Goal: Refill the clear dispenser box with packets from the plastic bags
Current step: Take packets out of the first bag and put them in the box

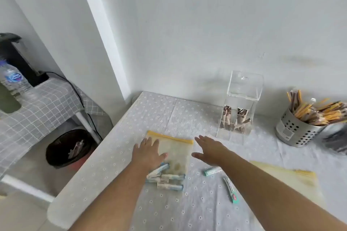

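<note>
A clear dispenser box (238, 107) stands at the back of the table by the wall, its lid raised, with brown packets low in its two compartments. A flat plastic bag with a yellow zip strip (175, 153) lies in the middle. My left hand (148, 153) rests flat on the bag's left part, fingers spread. My right hand (210, 151) hovers open just right of the bag, holding nothing. Several teal-and-white packets (166, 177) lie piled at the bag's near end; two more packets (212, 171) (230, 189) lie apart to the right. A second yellow-strip bag (293, 176) lies under my right forearm.
A perforated metal cup (296, 131) full of orange and brown stick packets stands at the right. The table's left edge (105, 148) drops to a black bin (69, 149) on the floor. A water bottle (16, 84) stands on a checked-cloth shelf at far left.
</note>
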Action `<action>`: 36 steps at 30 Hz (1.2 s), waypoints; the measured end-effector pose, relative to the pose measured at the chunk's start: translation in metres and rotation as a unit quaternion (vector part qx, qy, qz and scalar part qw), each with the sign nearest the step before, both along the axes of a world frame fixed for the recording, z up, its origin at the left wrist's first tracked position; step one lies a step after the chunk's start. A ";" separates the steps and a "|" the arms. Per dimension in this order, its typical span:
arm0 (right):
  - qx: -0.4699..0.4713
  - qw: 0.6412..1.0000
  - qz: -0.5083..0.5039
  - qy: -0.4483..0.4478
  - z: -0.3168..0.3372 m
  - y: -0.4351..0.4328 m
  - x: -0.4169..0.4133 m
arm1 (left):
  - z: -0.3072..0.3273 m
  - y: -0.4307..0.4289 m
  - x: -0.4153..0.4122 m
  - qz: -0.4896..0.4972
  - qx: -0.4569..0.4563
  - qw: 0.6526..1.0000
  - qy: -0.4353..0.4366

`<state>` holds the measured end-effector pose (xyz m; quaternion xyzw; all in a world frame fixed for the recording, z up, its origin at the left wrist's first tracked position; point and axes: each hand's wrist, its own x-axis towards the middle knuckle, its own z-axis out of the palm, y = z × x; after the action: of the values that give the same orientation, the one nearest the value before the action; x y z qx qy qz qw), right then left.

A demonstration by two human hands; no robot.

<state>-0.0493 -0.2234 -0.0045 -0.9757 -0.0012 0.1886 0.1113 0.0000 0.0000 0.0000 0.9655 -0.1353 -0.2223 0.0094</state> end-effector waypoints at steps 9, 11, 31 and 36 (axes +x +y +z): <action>0.032 0.999 -0.036 0.020 -0.047 0.053 0.039 | -0.058 0.051 0.008 -0.072 -0.013 0.997 0.017; 0.039 0.998 -0.047 0.016 -0.052 0.057 0.049 | -0.066 0.056 0.005 -0.066 -0.036 0.997 0.019; 0.351 0.895 -0.243 -0.129 0.019 0.060 0.029 | 0.004 0.001 0.005 0.326 -0.495 0.796 0.125; 0.384 0.903 -0.175 -0.072 0.035 0.055 -0.002 | 0.025 -0.025 -0.007 0.378 -0.574 0.708 0.162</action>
<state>-0.0514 -0.1689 0.0302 -0.8527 0.0894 0.0797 0.5086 -0.0068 -0.0252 0.0252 0.6936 0.1435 -0.2323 0.6667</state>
